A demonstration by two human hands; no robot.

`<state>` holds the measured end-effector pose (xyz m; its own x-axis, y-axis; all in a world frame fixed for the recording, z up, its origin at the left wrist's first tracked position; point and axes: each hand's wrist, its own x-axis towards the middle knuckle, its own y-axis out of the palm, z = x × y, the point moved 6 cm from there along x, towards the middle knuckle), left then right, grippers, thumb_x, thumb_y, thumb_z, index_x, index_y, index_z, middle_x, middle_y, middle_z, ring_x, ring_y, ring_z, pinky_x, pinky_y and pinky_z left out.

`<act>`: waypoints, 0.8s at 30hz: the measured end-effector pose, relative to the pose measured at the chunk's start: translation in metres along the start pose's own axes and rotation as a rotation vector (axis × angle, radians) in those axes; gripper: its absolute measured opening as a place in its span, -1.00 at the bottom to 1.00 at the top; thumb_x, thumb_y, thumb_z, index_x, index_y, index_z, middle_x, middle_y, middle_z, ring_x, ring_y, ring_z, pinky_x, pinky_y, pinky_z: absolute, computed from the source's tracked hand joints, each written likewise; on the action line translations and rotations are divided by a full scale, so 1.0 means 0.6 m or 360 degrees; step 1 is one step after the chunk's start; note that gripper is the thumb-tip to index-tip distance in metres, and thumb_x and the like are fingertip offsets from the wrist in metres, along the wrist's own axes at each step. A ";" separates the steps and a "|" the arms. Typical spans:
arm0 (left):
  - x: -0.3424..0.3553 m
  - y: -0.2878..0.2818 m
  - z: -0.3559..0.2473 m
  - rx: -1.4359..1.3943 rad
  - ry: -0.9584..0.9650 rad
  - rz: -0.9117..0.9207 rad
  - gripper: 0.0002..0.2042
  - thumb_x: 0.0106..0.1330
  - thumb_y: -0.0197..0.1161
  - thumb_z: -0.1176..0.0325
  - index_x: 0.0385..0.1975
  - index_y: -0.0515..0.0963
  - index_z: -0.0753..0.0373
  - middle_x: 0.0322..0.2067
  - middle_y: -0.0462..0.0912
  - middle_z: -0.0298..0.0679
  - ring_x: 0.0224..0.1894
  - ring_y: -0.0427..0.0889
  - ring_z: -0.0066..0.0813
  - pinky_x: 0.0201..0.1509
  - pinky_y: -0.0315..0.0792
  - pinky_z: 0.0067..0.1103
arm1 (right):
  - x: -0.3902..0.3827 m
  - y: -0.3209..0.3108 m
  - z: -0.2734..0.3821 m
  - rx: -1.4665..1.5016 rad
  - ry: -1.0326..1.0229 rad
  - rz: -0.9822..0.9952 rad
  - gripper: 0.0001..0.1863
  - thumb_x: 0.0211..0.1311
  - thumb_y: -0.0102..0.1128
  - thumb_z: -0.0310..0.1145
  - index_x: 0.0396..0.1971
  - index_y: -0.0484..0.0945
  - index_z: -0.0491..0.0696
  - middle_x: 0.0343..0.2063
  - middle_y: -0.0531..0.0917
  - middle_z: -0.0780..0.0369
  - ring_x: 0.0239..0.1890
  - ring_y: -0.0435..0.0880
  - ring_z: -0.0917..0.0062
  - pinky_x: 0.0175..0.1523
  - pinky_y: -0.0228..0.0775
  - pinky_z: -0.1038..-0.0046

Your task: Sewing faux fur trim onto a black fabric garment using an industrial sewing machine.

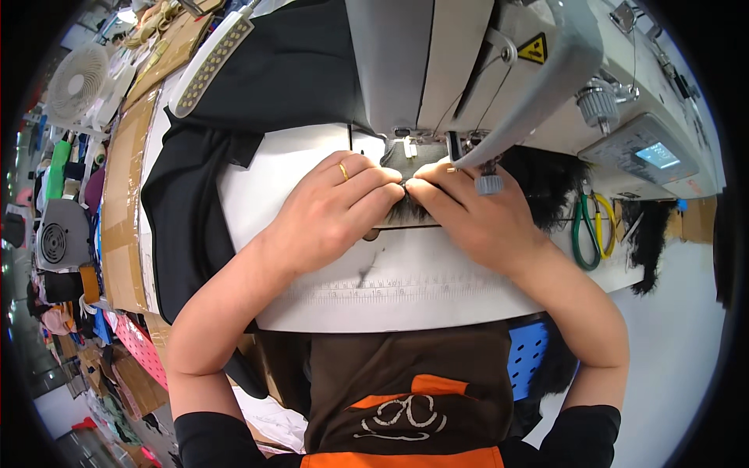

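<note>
My left hand (331,207), with a gold ring on one finger, is closed in a pinch at the front of the sewing machine's needle area (408,147). Facing it, my right hand (480,218) pinches too, and the fingertips of both nearly meet. Between them they grip the edge of a black fur piece (406,210); its hairs stick out below my fingers. More black fur (550,183) spreads to the right, beyond my right wrist. The exact edge being pinched is mostly hidden by my fingers.
Black fabric (281,70) drapes over the left and back of the white table (351,312), which carries a printed ruler. Green-handled scissors (585,234) and a yellow-handled tool (605,222) lie at right. An LED lamp (212,66) and a white fan (78,82) stand left.
</note>
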<state>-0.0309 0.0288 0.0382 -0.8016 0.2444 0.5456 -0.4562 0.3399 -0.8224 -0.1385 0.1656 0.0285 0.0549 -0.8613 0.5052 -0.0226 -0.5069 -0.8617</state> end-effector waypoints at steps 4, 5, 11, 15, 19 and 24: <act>0.002 0.008 0.018 -0.0050 -0.0051 -0.0014 -0.76 0.16 0.37 0.48 -0.16 0.65 0.32 -0.23 0.69 -0.22 -0.11 0.69 -0.21 0.10 0.61 -0.33 | 0.007 0.000 -0.007 -0.0098 -0.0081 -0.0116 -0.71 0.20 0.31 -0.40 -0.06 0.73 -0.01 -0.16 0.70 0.38 -0.15 0.73 0.48 -0.07 0.61 0.38; 0.002 0.010 0.021 -0.0064 -0.0049 -0.0049 -0.77 0.17 0.37 0.49 -0.16 0.65 0.31 -0.25 0.67 -0.23 -0.12 0.68 -0.21 0.08 0.60 -0.32 | 0.006 0.004 -0.013 -0.0030 -0.0060 -0.0077 -0.70 0.20 0.31 -0.40 -0.04 0.73 0.00 -0.17 0.69 0.38 -0.15 0.73 0.48 -0.06 0.60 0.39; 0.008 0.014 0.034 -0.0096 -0.0120 -0.0115 -0.79 0.15 0.37 0.46 -0.20 0.65 0.29 -0.30 0.62 -0.26 -0.19 0.64 -0.24 0.03 0.60 -0.33 | -0.004 0.018 -0.015 -0.0231 -0.0032 0.0039 -0.66 0.23 0.34 -0.40 0.03 0.76 0.05 -0.21 0.70 0.42 -0.15 0.73 0.54 -0.05 0.56 0.44; 0.012 0.016 0.029 0.0018 -0.0027 -0.0074 -0.75 0.07 0.35 0.43 -0.22 0.64 0.29 -0.32 0.58 -0.28 -0.21 0.61 -0.28 0.02 0.60 -0.35 | -0.004 0.015 -0.011 -0.0305 0.0033 0.0028 -0.65 0.22 0.35 -0.40 0.04 0.76 0.06 -0.21 0.71 0.43 -0.14 0.72 0.56 0.00 0.55 0.44; 0.021 0.007 0.020 0.0028 0.0028 -0.0069 -0.73 0.02 0.33 0.44 -0.23 0.64 0.31 -0.31 0.58 -0.27 -0.18 0.61 -0.29 0.06 0.60 -0.36 | 0.001 0.006 -0.010 -0.0255 -0.0024 0.0001 -0.61 0.23 0.36 -0.35 0.09 0.75 0.06 -0.12 0.72 0.40 -0.04 0.72 0.53 0.05 0.56 0.39; 0.018 0.009 0.000 0.0274 0.0112 0.0048 -0.72 0.03 0.32 0.42 -0.23 0.65 0.37 -0.27 0.60 -0.25 -0.13 0.62 -0.29 0.17 0.59 -0.37 | -0.007 0.007 -0.005 -0.0227 0.0033 0.0155 -0.61 0.39 0.35 -0.18 0.16 0.72 0.06 0.04 0.70 0.33 0.10 0.70 0.47 0.13 0.56 0.29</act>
<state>-0.0420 0.0335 0.0396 -0.7896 0.3172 0.5252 -0.4965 0.1725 -0.8507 -0.1417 0.1672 0.0228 0.0250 -0.9063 0.4218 -0.1683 -0.4198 -0.8919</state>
